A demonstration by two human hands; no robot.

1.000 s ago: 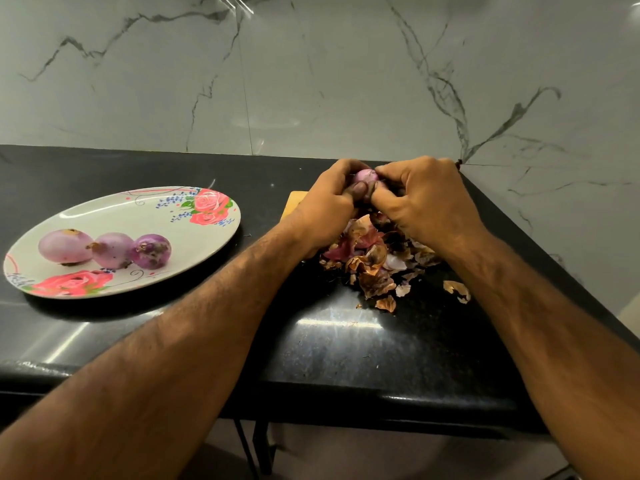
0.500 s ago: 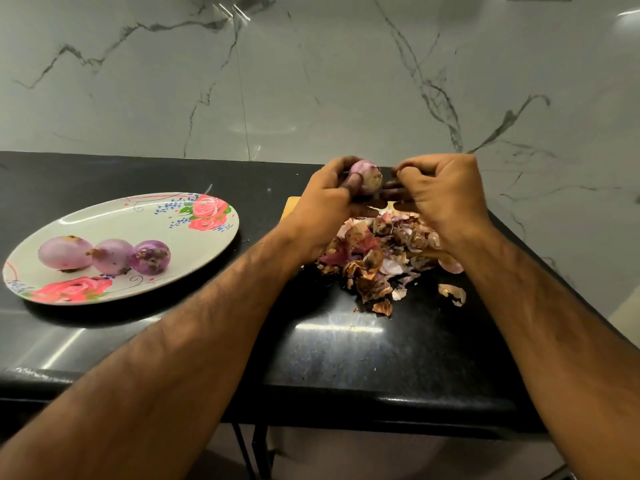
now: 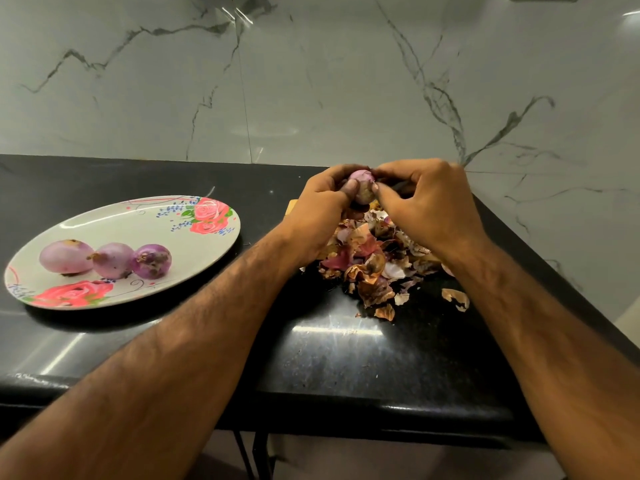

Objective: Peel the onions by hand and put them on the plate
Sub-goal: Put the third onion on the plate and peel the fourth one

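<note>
At the far left, an oval floral plate [image 3: 214,244] sits on the black counter [image 3: 332,358] with three peeled red onions [image 3: 110,260] in a row near its left end, the middle one touching its neighbours. They look smooth and glossy, so likely slick to the fingers, yet firm and light enough to carry in one hand.

Further right, the left hand [image 3: 318,211] is curled around a small onion [image 3: 362,189], its thumb pressed across the front and the fingers wrapped behind, holding it above the counter. The bulb shows pale purple on top and a browner patch lower down, which I judge to be skin not yet off. That papery layer is thin and brittle and tears in flakes, so the best purchase is a loose edge near the root or tip.

The right hand [image 3: 427,206] is closed in against the onion's right side, thumb and fingertips pinching at its surface; exactly what they grip is hidden.

Below both hands lies a heap of dry onion skins [image 3: 374,265], scattered toward the right.
</note>
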